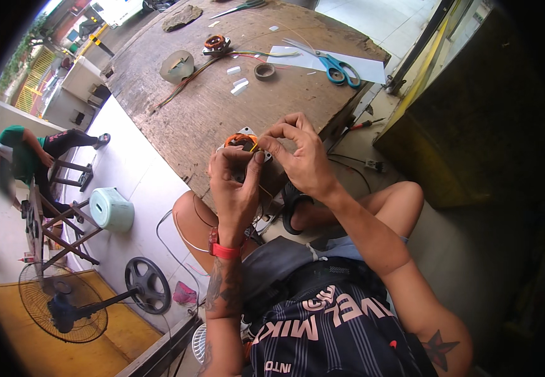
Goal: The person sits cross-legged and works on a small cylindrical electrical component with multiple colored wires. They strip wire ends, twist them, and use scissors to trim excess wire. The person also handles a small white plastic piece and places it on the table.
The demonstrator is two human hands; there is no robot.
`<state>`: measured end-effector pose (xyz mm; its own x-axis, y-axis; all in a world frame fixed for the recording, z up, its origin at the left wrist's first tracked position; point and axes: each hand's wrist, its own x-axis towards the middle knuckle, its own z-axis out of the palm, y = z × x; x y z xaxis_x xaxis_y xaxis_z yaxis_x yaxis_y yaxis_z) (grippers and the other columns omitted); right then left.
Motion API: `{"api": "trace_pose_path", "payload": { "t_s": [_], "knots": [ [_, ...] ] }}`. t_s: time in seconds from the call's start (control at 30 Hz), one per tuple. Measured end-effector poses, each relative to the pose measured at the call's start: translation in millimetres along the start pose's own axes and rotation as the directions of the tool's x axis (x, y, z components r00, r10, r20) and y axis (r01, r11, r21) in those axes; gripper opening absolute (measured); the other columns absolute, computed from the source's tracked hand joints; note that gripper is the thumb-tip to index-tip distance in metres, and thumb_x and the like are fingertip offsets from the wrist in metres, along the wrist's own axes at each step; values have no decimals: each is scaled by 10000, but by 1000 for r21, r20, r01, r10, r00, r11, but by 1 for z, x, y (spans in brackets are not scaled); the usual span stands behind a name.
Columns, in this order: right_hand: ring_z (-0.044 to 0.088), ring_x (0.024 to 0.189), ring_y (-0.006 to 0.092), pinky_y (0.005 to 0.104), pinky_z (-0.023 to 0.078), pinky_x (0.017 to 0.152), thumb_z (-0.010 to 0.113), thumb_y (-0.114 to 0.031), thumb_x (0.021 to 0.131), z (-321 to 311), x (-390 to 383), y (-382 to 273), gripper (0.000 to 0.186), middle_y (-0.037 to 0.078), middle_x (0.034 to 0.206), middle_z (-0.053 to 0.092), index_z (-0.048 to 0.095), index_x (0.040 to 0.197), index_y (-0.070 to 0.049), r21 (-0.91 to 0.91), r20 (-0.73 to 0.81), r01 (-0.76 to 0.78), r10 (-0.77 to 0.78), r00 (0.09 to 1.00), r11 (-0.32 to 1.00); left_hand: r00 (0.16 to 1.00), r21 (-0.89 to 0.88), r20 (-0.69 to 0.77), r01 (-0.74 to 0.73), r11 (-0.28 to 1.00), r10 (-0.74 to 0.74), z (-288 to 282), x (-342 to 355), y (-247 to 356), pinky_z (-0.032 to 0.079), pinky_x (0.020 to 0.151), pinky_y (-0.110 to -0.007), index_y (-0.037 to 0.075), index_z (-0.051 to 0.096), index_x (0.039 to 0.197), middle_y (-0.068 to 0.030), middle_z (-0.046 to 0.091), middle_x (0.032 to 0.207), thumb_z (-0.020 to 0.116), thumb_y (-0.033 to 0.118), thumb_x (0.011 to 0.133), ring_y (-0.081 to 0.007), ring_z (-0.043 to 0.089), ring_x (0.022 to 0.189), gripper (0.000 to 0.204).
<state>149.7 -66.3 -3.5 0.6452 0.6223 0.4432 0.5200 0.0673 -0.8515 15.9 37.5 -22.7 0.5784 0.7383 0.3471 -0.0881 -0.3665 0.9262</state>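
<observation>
Standing at far left, a black fan (pixel 65 308) is near a pale green stool (pixel 112 210), both beside the wooden table (pixel 137 60). Next, on the table: a translucent bowl (pixel 170 70), then a bundle of coloured wires (pixel 192 76) running by a second stator (pixel 214 44). Left hand (pixel 233 179), red watch (pixel 225 252) at its wrist: thumb and fingers bent in, gap narrow, holding the near side of a copper-wound stator (pixel 239 137). Stator position: at the near edge of the table, in front of the person; whether the table bears it, cannot tell. Small white pieces (pixel 239 86) lie beyond it, a brown tape roll (pixel 265 77) just beside them. Right hand (pixel 291 151): thumb and forefinger pinched on a thin yellow strip (pixel 254 146) at the stator's right side, other fingers loosely curled. Farther right, open teal-handled scissors (pixel 338 68) lie partly over a white paper sheet (pixel 373 70).
</observation>
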Motion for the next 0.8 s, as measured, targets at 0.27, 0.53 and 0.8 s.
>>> {"api": "trace_pose_path", "payload": {
  "t_s": [0.27, 0.53, 0.8],
  "knots": [
    [620, 1083, 238, 366, 505, 962, 830, -297, 983, -2, 0, 0, 306, 105, 1074, 654, 804, 1067, -4, 35, 42, -44, 43, 998, 998, 987, -170, 103, 138, 976, -121, -9, 9, 18, 521, 861, -258, 57, 654, 1137, -5, 697, 1035, 839, 89, 971, -91, 642, 1008, 250],
    [634, 1069, 218, 354, 513, 926, 793, -326, 1016, -4, 9, 2, 305, 103, 1111, 639, 795, 1099, -32, 120, 186, -218, 194, 963, 969, 926, 358, 170, -377, 854, 337, -13, 14, 17, 369, 1228, -551, 65, 748, 1000, -102, 801, 1091, 844, 45, 914, -195, 762, 1024, 130],
    [654, 1033, 276, 387, 538, 912, 753, -320, 1042, -8, 16, 0, 326, 158, 1117, 622, 791, 1117, -6, 106, 230, -106, 79, 970, 989, 996, 57, 87, -9, 998, 5, -9, 9, 23, 253, 1312, -527, 34, 727, 1063, -77, 800, 1026, 815, 32, 948, -154, 753, 937, 145]
  ]
}}
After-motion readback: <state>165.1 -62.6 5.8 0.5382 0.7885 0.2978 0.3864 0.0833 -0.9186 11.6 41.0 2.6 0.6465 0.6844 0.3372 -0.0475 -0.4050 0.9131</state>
